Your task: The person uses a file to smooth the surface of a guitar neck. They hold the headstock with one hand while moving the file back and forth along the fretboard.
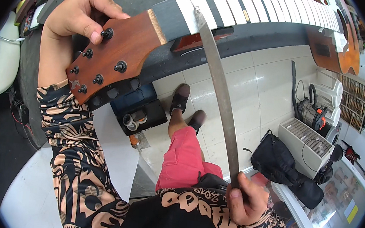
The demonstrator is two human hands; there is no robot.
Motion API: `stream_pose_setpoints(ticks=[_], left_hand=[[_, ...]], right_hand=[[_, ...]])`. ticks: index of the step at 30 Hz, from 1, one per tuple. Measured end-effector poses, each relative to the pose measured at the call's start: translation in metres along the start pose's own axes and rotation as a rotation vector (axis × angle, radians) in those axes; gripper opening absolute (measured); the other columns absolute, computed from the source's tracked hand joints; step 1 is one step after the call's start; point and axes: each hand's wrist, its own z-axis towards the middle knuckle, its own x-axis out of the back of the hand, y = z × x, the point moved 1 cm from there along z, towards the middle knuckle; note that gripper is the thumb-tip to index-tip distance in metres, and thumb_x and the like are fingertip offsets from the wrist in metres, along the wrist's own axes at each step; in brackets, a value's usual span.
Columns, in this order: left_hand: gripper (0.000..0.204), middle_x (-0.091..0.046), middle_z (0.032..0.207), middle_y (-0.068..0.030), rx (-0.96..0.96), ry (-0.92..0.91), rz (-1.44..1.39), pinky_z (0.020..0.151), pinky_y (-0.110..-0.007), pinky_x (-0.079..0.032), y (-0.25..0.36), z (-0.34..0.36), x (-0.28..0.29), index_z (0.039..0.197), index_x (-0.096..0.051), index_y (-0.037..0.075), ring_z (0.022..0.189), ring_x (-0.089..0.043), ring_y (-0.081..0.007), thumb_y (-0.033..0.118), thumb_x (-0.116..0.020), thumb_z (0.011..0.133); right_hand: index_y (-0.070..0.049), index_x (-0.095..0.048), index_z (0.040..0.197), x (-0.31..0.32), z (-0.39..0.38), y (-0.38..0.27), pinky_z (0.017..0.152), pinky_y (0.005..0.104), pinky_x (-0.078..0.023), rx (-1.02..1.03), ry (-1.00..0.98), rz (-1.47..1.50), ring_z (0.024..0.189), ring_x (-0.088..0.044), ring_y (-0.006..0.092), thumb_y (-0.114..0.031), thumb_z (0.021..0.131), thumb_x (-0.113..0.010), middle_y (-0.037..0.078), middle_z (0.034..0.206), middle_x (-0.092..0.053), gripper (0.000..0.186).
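A guitar neck lies across the top, its fretboard (226,9) banded with white tape strips between dark gaps. Its wooden headstock (119,47) with black tuners points left. My left hand (82,16) grips the upper edge of the headstock, fingers curled over it. My right hand (246,200), low at the right, is closed around one end of a long flat steel file (222,100). The file's far tip lies over the taped fretboard near the nut end; whether it touches cannot be told. The orange guitar body (333,57) is at the upper right.
A dark bench edge (276,33) runs under the neck. Below are my feet, a dark open case (139,114), a black bag (280,161), a slotted box (303,146) and a vacuum (311,110). A glass display case (345,193) stands at the lower right, a tool rack (351,98) at the right.
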Motion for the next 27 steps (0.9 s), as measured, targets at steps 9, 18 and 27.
stream_pose_setpoints(ticks=[9,18,27], left_hand=[[0.062,-0.072,0.095,-0.0144,-0.065,-0.023,0.015,0.069,-0.026,-0.050,-0.001,-0.004,-0.007,0.112,-0.070,-0.006,0.081,-0.067,-0.0147,0.019,-0.093,0.060],[0.063,-0.072,0.088,-0.0125,-0.091,-0.022,0.054,0.063,-0.025,-0.047,-0.003,-0.003,-0.005,0.111,-0.070,-0.006,0.075,-0.065,-0.0131,0.022,-0.093,0.060],[0.063,-0.072,0.086,-0.0130,-0.105,-0.026,0.071,0.063,-0.025,-0.047,0.000,-0.003,-0.006,0.110,-0.071,-0.005,0.075,-0.065,-0.0139,0.023,-0.093,0.059]], right_hand=[[0.004,-0.056,0.131,-0.024,0.129,-0.042,0.061,0.0269,-0.052,0.244,0.104,-0.081,0.066,-0.064,0.0165,0.008,0.087,-0.057,0.016,0.096,-0.070,0.044],[0.004,-0.055,0.133,-0.019,0.150,-0.048,0.065,0.0219,-0.050,0.319,0.089,-0.191,0.069,-0.064,0.0101,0.007,0.089,-0.054,0.017,0.106,-0.071,0.044],[0.009,-0.057,0.127,-0.016,0.026,-0.005,0.048,0.0307,-0.049,0.242,0.074,-0.145,0.055,-0.060,0.0231,0.012,0.075,-0.062,0.013,0.069,-0.059,0.052]])
